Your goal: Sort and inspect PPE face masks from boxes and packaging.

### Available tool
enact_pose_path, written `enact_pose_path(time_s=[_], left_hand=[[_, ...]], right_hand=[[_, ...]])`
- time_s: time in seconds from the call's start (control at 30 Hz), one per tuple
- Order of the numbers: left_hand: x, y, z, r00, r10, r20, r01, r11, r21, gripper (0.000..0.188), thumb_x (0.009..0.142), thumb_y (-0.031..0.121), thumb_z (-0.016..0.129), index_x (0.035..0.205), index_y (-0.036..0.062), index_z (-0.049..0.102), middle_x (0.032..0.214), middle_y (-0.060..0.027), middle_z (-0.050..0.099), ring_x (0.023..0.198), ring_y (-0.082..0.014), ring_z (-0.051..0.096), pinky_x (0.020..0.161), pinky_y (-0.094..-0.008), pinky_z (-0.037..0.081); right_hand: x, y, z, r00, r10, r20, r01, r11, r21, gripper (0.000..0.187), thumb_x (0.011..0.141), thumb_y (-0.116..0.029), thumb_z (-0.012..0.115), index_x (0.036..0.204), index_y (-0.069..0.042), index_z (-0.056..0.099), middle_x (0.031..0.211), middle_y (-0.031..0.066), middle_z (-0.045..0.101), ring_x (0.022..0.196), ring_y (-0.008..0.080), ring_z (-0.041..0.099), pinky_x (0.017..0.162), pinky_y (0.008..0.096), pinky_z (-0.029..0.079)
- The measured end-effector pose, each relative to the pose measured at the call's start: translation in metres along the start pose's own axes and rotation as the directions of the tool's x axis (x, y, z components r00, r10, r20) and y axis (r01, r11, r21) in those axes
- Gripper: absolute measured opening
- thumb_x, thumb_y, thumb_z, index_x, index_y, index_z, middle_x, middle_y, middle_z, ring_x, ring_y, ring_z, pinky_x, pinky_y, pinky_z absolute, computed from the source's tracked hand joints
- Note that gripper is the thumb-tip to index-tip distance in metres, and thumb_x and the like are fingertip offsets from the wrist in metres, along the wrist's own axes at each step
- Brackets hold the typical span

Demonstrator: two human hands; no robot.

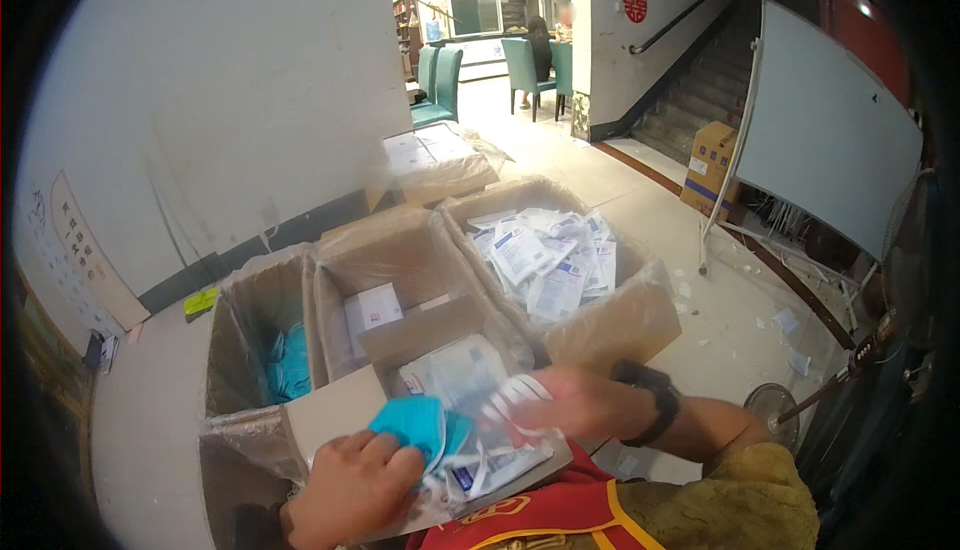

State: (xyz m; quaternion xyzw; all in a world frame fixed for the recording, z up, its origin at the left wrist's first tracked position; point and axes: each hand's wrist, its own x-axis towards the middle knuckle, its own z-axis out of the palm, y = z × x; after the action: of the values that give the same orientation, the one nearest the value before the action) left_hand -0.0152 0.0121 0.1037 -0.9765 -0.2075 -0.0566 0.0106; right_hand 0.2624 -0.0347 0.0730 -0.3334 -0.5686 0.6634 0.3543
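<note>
My left hand is closed round teal face masks, held over a small cardboard box in front of me. White straps trail down from the masks. Just to the right, my right hand has its fingers bent round white looped bands; motion blurs them, and whether they join the masks I cannot tell. Inside the box, beneath both hands, lie flat white printed packets. A dark watch is on my right wrist.
Plastic-lined cartons stand beyond: one with teal masks at left, a middle one with a white box, and one heaped with white packets. A whiteboard, a brown carton and stairs are at right.
</note>
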Motion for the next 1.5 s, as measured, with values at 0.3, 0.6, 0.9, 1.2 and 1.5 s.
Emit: enact_pose_path(time_s=[0.3,0.6,0.9,1.2,1.5], left_hand=[[0.024,-0.004,0.01,0.976,0.004,-0.217,0.042,0.978,0.203,0.016,0.068,0.014,0.066,0.075,0.0135,0.052,0.069,-0.0043,0.051,0.063,-0.0227,0.056,0.053,-0.0365,0.045],[0.034,-0.004,0.008,0.968,-0.009,-0.25,0.063,0.976,0.208,0.016,0.066,0.012,0.065,0.077,0.0114,0.053,0.07,-0.0057,0.053,0.065,-0.0242,0.056,0.056,-0.0365,0.045],[0.024,0.009,0.025,0.976,-0.213,0.046,0.218,0.94,-0.263,0.027,0.067,0.022,0.073,0.087,0.0101,0.059,0.08,-0.0114,0.063,0.077,-0.0337,0.062,0.064,-0.0424,0.049],[0.0,0.018,0.012,0.974,0.028,0.225,0.036,0.961,-0.275,0.029,0.064,0.023,0.075,0.082,0.0099,0.057,0.079,-0.014,0.061,0.075,-0.0357,0.061,0.062,-0.0447,0.048],[-0.07,0.015,-0.026,0.989,0.01,0.151,0.026,0.97,-0.24,0.012,0.072,0.015,0.059,0.08,0.0071,0.054,0.069,-0.0104,0.052,0.063,-0.0315,0.055,0.053,-0.0404,0.045]], right_hand=[[0.049,0.072,0.002,0.99,0.046,-0.135,0.015,0.908,0.419,0.03,0.093,-0.028,0.062,0.112,-0.008,0.053,0.089,-0.0025,0.055,0.072,0.0062,0.049,0.06,0.022,0.037],[0.043,0.063,0.015,0.971,0.149,0.189,-0.17,0.981,0.096,0.028,0.093,-0.03,0.062,0.113,-0.01,0.062,0.077,-0.0029,0.053,0.055,0.0033,0.042,0.047,0.0165,0.029],[0.018,0.038,0.02,0.854,-0.481,0.196,0.465,0.539,-0.702,0.021,0.09,-0.019,0.06,0.105,-0.004,0.061,0.088,0.0086,0.056,0.075,0.0201,0.06,0.063,0.0349,0.05],[0.007,0.006,0.029,0.895,-0.137,0.425,0.422,-0.051,-0.905,0.011,0.086,-0.017,0.054,0.09,-0.007,0.053,0.077,0.0112,0.052,0.072,0.0269,0.061,0.056,0.0379,0.05],[-0.061,-0.031,0.0,0.917,0.105,0.384,0.263,0.565,-0.782,0.023,0.091,-0.028,0.055,0.083,-0.007,0.058,0.072,0.0162,0.059,0.068,0.0354,0.061,0.059,0.0407,0.049]])
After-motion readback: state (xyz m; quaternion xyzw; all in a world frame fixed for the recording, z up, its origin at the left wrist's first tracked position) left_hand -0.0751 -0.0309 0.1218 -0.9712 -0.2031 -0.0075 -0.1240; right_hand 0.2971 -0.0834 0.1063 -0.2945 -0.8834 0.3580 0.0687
